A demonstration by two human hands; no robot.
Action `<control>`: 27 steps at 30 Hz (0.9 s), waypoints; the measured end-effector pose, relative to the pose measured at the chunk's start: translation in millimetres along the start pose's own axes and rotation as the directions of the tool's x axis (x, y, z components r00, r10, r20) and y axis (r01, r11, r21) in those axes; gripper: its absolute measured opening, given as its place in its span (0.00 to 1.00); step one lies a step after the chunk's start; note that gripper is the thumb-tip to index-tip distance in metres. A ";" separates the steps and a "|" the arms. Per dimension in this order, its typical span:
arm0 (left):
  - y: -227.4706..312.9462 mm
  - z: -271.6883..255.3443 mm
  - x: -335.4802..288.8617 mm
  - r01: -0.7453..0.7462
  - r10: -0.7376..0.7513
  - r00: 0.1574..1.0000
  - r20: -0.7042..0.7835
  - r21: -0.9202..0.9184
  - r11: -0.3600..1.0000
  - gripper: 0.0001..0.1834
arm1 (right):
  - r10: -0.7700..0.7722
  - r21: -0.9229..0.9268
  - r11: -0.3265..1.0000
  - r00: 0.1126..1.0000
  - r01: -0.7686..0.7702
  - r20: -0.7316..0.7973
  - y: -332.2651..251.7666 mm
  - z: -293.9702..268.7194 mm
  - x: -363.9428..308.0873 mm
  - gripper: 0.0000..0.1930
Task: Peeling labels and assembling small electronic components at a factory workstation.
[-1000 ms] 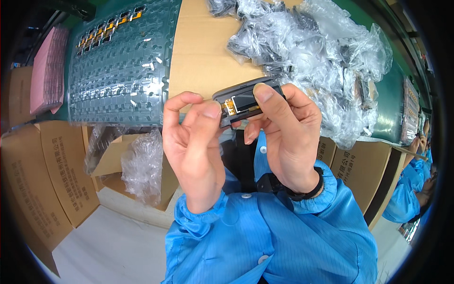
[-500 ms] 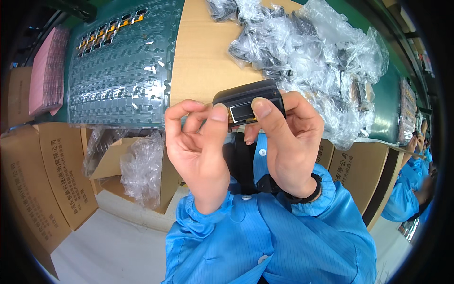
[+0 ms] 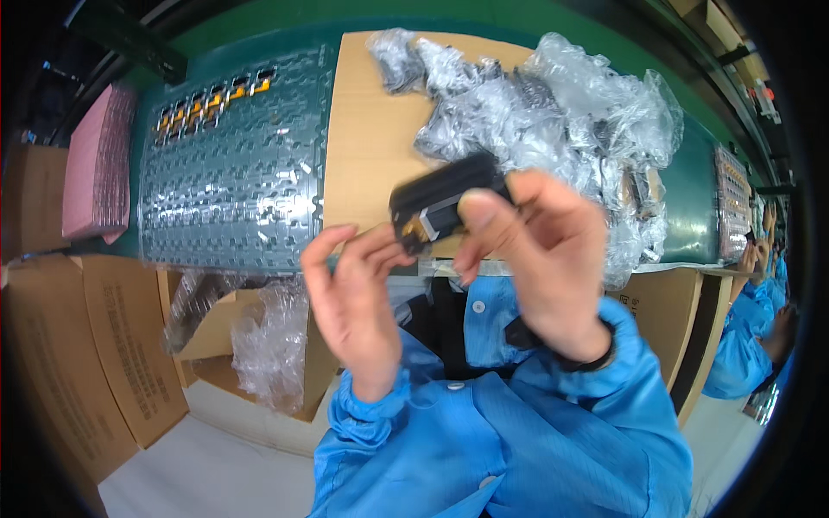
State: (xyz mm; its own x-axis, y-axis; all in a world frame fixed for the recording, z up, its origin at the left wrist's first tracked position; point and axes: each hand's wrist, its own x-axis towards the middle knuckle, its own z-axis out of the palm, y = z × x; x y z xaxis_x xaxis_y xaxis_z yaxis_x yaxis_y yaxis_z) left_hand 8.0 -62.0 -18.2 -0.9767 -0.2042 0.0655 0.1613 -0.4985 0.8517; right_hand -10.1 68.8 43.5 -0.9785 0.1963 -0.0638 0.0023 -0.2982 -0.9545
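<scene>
Your device (image 3: 449,192) is black, with an orange-gold patch (image 3: 413,231) and a pale strip (image 3: 427,224) on its face. Your smock (image 3: 561,432) is bright blue with faint stripes and white buttons (image 3: 456,386), and your wristband (image 3: 596,359) is black. Your table (image 3: 691,231) is green, the cardboard sheet (image 3: 371,121) plain tan, the bags (image 3: 553,112) clear with silvery glints, the stack (image 3: 93,164) pink, and the tray (image 3: 229,190) transparent, patterned with repeating rows of recesses, its parts (image 3: 213,102) black, silver and orange.

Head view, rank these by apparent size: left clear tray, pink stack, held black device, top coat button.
1. Left clear tray
2. Pink stack and black device: too close to rank; the device looks nearer
3. Top coat button
</scene>
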 end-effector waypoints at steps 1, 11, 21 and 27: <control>8.3 -7.9 1.9 0.024 -0.024 0.999 0.035 -0.006 1.000 0.21 | -0.098 -0.215 0.970 0.992 0.113 0.081 -12.9 -8.9 14.7 0.09; 27.9 -19.7 -4.1 0.092 -0.107 0.994 0.034 0.301 0.949 0.17 | 0.196 0.001 0.981 0.980 -0.196 0.028 9.5 -71.3 301.2 0.11; 49.5 -82.8 -31.0 0.068 -0.030 0.993 -0.113 0.348 0.935 0.09 | 0.071 -0.932 0.296 0.968 0.210 0.241 -30.1 -9.5 273.4 0.15; 41.4 -52.2 -2.5 -0.006 0.003 1.000 0.007 0.393 0.920 0.04 | 0.037 -0.890 0.054 0.890 0.452 0.454 30.6 23.6 264.0 0.12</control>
State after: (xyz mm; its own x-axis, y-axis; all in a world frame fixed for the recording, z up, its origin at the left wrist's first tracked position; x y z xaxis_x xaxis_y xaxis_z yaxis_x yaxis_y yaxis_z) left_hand 24.6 -126.1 -10.2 -0.9772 -0.1998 0.0721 0.0987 -0.1265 0.9870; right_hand -273.1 89.5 4.3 -0.9646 -0.2604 0.0407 -0.2584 0.9044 -0.3396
